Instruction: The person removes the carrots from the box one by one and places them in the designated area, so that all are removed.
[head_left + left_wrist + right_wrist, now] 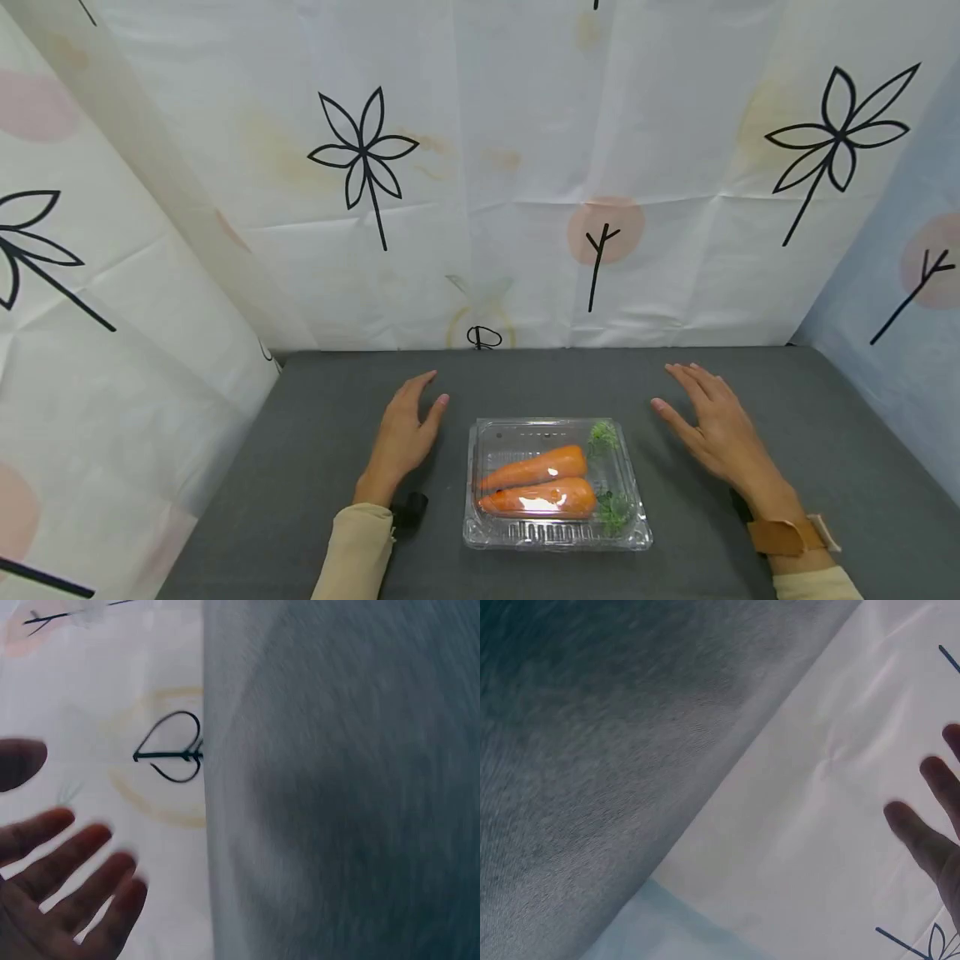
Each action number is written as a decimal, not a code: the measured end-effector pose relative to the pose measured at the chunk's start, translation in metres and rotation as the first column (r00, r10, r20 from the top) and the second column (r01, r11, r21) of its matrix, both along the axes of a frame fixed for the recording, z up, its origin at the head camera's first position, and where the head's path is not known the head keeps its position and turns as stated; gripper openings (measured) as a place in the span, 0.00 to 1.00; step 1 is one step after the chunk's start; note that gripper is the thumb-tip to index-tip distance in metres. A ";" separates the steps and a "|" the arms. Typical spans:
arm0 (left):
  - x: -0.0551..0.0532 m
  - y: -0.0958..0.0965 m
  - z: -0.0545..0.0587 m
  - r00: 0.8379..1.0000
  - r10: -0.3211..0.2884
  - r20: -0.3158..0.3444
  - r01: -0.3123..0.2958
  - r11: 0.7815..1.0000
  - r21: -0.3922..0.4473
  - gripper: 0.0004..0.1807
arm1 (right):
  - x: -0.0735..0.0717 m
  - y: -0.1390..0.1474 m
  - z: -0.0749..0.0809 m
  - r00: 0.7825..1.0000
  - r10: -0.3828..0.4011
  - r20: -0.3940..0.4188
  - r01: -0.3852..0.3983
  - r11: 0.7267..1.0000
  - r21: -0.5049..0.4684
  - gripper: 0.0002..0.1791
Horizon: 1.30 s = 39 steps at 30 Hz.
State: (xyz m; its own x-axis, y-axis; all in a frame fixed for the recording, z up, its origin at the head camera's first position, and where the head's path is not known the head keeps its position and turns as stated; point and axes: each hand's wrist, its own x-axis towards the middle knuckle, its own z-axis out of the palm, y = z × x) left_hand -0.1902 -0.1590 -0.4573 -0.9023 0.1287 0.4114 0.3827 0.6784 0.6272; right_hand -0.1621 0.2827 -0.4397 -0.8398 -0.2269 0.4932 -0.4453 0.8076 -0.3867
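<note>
A clear plastic clamshell box lies on the grey table in the head view, its lid down. Through the lid two orange carrots show side by side, with green leafy tufts at their right ends. To the left of the box, apart from it, is my left hand, fingers extended and holding nothing. My right hand is off to the box's right, also empty, with thumb and fingers spread. Each wrist view shows spread fingers and no box.
The grey tabletop meets a white patterned cloth hanging along the back. More cloth hangs at the left side and the right side of the table.
</note>
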 end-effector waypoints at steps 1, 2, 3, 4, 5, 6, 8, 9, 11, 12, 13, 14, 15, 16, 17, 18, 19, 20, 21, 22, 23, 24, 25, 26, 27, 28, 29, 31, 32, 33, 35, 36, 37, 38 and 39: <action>0.000 0.000 0.000 0.999 -0.033 0.027 0.031 0.998 0.062 0.26 | 0.001 -0.002 0.002 1.000 0.001 0.020 0.000 1.000 -0.017 0.31; -0.001 0.001 -0.001 0.996 -0.066 0.058 0.059 0.991 0.119 0.24 | 0.003 -0.005 0.003 0.999 0.001 0.038 0.000 1.000 -0.030 0.30; -0.001 0.001 -0.001 0.991 -0.104 0.084 0.088 0.982 0.169 0.22 | 0.004 -0.007 0.005 0.998 0.002 0.061 0.001 0.999 -0.042 0.29; -0.002 0.001 -0.001 0.984 -0.137 0.114 0.111 0.971 0.212 0.22 | 0.006 -0.009 0.007 0.997 0.007 0.079 -0.002 0.998 -0.056 0.27; -0.002 0.000 -0.002 0.975 -0.166 0.148 0.127 0.961 0.246 0.21 | 0.007 -0.010 0.008 0.995 0.013 0.095 -0.007 0.998 -0.064 0.26; -0.002 0.000 -0.003 0.965 -0.193 0.181 0.139 0.952 0.271 0.21 | 0.008 -0.012 0.010 0.994 0.019 0.109 -0.011 0.997 -0.071 0.25; -0.003 0.000 -0.004 0.939 -0.258 0.227 0.179 0.931 0.317 0.21 | 0.009 -0.016 0.012 0.992 0.040 0.117 -0.030 0.996 -0.083 0.23; -0.004 0.000 -0.006 0.924 -0.296 0.242 0.206 0.918 0.338 0.22 | 0.009 -0.017 0.013 0.991 0.051 0.120 -0.040 0.995 -0.091 0.22; -0.005 0.001 -0.009 0.887 -0.378 0.263 0.261 0.883 0.390 0.23 | 0.010 -0.020 0.014 0.990 0.076 0.115 -0.065 0.993 -0.100 0.21; -0.005 0.001 -0.010 0.866 -0.420 0.271 0.287 0.862 0.417 0.23 | 0.011 -0.021 0.014 0.990 0.089 0.113 -0.077 0.991 -0.105 0.21; -0.006 0.001 -0.012 0.844 -0.461 0.276 0.312 0.839 0.447 0.23 | 0.011 -0.022 0.014 0.989 0.103 0.111 -0.090 0.990 -0.111 0.20; -0.006 0.001 -0.014 0.822 -0.494 0.284 0.330 0.819 0.470 0.24 | 0.011 -0.024 0.014 0.987 0.112 0.112 -0.099 0.988 -0.115 0.20; -0.006 0.001 -0.016 0.800 -0.526 0.289 0.346 0.798 0.493 0.24 | 0.012 -0.025 0.014 0.986 0.121 0.116 -0.107 0.987 -0.118 0.19; -0.007 0.001 -0.018 0.779 -0.552 0.296 0.355 0.779 0.517 0.25 | 0.012 -0.026 0.015 0.984 0.126 0.125 -0.111 0.986 -0.122 0.19; -0.007 0.001 -0.019 0.761 -0.574 0.303 0.362 0.763 0.535 0.26 | 0.013 -0.027 0.015 0.982 0.131 0.138 -0.113 0.985 -0.128 0.19; -0.007 0.000 -0.021 0.742 -0.594 0.312 0.368 0.749 0.551 0.27 | 0.014 -0.028 0.016 0.978 0.137 0.157 -0.117 0.984 -0.135 0.18; -0.007 0.000 -0.023 0.723 -0.611 0.323 0.372 0.738 0.563 0.27 | 0.014 -0.030 0.017 0.974 0.144 0.173 -0.120 0.983 -0.140 0.18; -0.007 0.000 -0.024 0.707 -0.622 0.337 0.372 0.732 0.571 0.28 | 0.015 -0.031 0.018 0.971 0.148 0.189 -0.123 0.982 -0.140 0.18; -0.007 -0.001 -0.025 0.691 -0.634 0.348 0.373 0.725 0.579 0.28 | 0.016 -0.032 0.019 0.967 0.155 0.203 -0.128 0.982 -0.141 0.18; -0.006 -0.001 -0.026 0.675 -0.647 0.355 0.378 0.716 0.587 0.29 | 0.017 -0.033 0.020 0.963 0.162 0.215 -0.133 0.981 -0.143 0.17; -0.006 -0.002 -0.027 0.660 -0.662 0.355 0.387 0.705 0.594 0.29 | 0.017 -0.034 0.020 0.959 0.170 0.225 -0.140 0.980 -0.144 0.17; -0.006 -0.002 -0.028 0.645 -0.676 0.356 0.395 0.694 0.602 0.29 | 0.018 -0.035 0.021 0.955 0.182 0.234 -0.150 0.978 -0.146 0.17; -0.006 -0.002 -0.028 0.633 -0.689 0.353 0.401 0.682 0.611 0.29 | 0.018 -0.036 0.022 0.952 0.190 0.239 -0.158 0.977 -0.144 0.17; -0.006 -0.003 -0.029 0.623 -0.700 0.349 0.406 0.671 0.621 0.29 | 0.019 -0.037 0.022 0.949 0.199 0.246 -0.167 0.975 -0.144 0.17; -0.006 -0.003 -0.029 0.613 -0.713 0.340 0.413 0.656 0.632 0.29 | 0.019 -0.037 0.022 0.944 0.212 0.253 -0.179 0.973 -0.145 0.17; -0.006 -0.003 -0.029 0.604 -0.725 0.331 0.418 0.642 0.642 0.29 | 0.019 -0.038 0.022 0.939 0.226 0.259 -0.193 0.970 -0.146 0.16; -0.006 -0.004 -0.030 0.597 -0.733 0.325 0.423 0.632 0.649 0.30 | 0.019 -0.038 0.023 0.934 0.239 0.265 -0.206 0.967 -0.148 0.15; -0.007 -0.005 -0.031 0.588 -0.744 0.317 0.428 0.619 0.658 0.30 | 0.020 -0.038 0.023 0.926 0.265 0.269 -0.232 0.961 -0.149 0.14; -0.007 -0.005 -0.032 0.581 -0.752 0.311 0.433 0.609 0.665 0.30 | 0.020 -0.038 0.023 0.922 0.278 0.270 -0.244 0.958 -0.151 0.14; -0.008 -0.006 -0.032 0.574 -0.761 0.302 0.440 0.598 0.670 0.30 | 0.020 -0.038 0.024 0.918 0.289 0.271 -0.256 0.955 -0.151 0.14; -0.008 -0.007 -0.034 0.559 -0.777 0.290 0.447 0.577 0.683 0.31 | 0.021 -0.038 0.025 0.913 0.302 0.273 -0.268 0.951 -0.156 0.14; -0.008 -0.007 -0.034 0.552 -0.784 0.285 0.449 0.567 0.690 0.32 | 0.021 -0.037 0.025 0.911 0.309 0.274 -0.275 0.949 -0.156 0.14; -0.008 -0.008 -0.035 0.545 -0.791 0.279 0.451 0.557 0.698 0.32 | 0.022 -0.037 0.026 0.908 0.315 0.276 -0.281 0.947 -0.158 0.13; -0.008 -0.008 -0.035 0.539 -0.796 0.273 0.450 0.547 0.706 0.33 | 0.022 -0.037 0.027 0.903 0.326 0.280 -0.291 0.943 -0.160 0.13; -0.008 -0.008 -0.036 0.537 -0.799 0.270 0.450 0.542 0.710 0.33 | 0.023 -0.037 0.028 0.899 0.338 0.280 -0.301 0.939 -0.166 0.12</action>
State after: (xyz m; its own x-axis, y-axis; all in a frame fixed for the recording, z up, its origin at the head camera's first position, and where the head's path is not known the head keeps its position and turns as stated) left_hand -0.1980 -0.1666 -0.4931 -0.7204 0.6839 0.1150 0.0629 -0.1007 0.9929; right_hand -0.1395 0.2456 -0.4118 -0.8437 -0.4648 0.2686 -0.5199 0.5829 -0.6244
